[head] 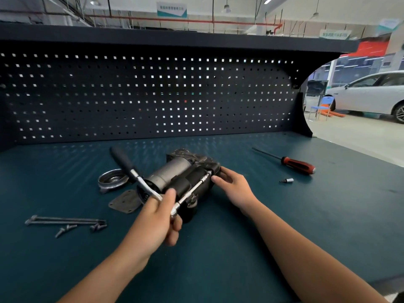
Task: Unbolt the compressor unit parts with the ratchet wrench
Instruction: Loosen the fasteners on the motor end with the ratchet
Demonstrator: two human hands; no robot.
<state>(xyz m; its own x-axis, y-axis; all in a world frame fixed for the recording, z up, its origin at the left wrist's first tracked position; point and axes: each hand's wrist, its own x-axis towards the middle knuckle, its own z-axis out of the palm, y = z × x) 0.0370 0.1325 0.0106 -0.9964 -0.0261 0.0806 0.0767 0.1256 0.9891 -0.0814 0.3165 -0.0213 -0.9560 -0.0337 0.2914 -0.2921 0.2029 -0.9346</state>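
All you really get of the person here is two arms, that's it. The left hand [161,217] and right hand [234,186] are both bare, just plain skin right down to the fingertips. The left forearm [113,265] and right forearm [306,248] are bare too, all the way back to the bottom edge of the shot, so whatever top they've got on is out of view. The arms look fairly slim and smooth, with narrow wrists. The wide lens makes both forearms look fatter toward the bottom corners, and the left one goes a bit soft down there.
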